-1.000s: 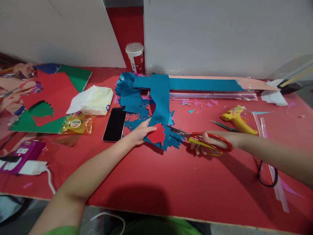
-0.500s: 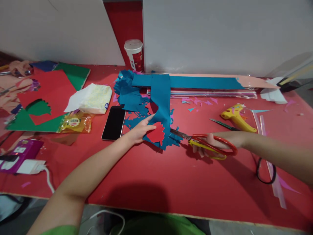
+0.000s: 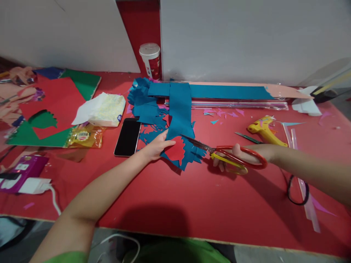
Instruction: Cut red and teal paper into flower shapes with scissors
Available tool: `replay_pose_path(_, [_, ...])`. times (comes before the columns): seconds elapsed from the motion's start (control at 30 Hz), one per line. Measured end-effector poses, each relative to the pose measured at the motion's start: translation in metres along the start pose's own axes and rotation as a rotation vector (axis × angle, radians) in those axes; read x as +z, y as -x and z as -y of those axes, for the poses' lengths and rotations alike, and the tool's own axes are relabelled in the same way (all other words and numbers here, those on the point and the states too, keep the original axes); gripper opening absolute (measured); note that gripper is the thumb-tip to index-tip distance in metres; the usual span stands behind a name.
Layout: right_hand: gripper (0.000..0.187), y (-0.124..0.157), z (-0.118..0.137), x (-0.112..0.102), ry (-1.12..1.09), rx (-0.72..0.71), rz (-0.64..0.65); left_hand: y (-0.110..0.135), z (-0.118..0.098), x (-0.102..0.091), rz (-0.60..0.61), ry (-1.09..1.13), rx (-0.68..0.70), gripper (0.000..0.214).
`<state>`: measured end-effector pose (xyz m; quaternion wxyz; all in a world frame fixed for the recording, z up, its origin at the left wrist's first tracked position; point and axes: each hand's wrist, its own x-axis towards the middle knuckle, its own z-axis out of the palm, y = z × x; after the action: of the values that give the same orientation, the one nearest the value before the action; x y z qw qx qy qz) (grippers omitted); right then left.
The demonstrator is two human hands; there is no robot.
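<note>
My left hand pinches a small red paper piece with a scalloped edge against a blue paper strip, thumb on top and fingers hidden below. My right hand grips scissors with one red and one yellow handle. Their blades lie over the blue paper, just right of the red piece, pointing left. The blue strip runs up from my left hand and crosses a long horizontal blue strip. Jagged blue offcuts pile up to the left.
A phone lies left of the offcuts, near a tissue pack. Behind stands a lidded paper cup. A yellow glue gun and a pointed blade lie by my right forearm. Red paper lies far left.
The scissors have shifted up and left, with their blades now over the blue paper near the red piece. The blue strip lies flatter. My left hand has barely moved.
</note>
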<state>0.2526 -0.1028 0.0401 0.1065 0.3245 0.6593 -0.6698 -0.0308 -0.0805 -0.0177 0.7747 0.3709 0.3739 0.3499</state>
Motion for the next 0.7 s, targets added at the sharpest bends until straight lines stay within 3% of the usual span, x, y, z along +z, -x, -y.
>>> replay_pose_path(0.2, [0.081, -0.005, 0.002, 0.001, -0.022, -0.062, 0.005, -0.001, 0.002, 0.0, 0.042, -0.024, 0.041, 0.055])
replay_pose_path(0.7, [0.085, -0.017, 0.009, 0.007, -0.142, -0.214, 0.029, -0.001, 0.004, 0.0, 0.046, -0.07, 0.058, 0.058])
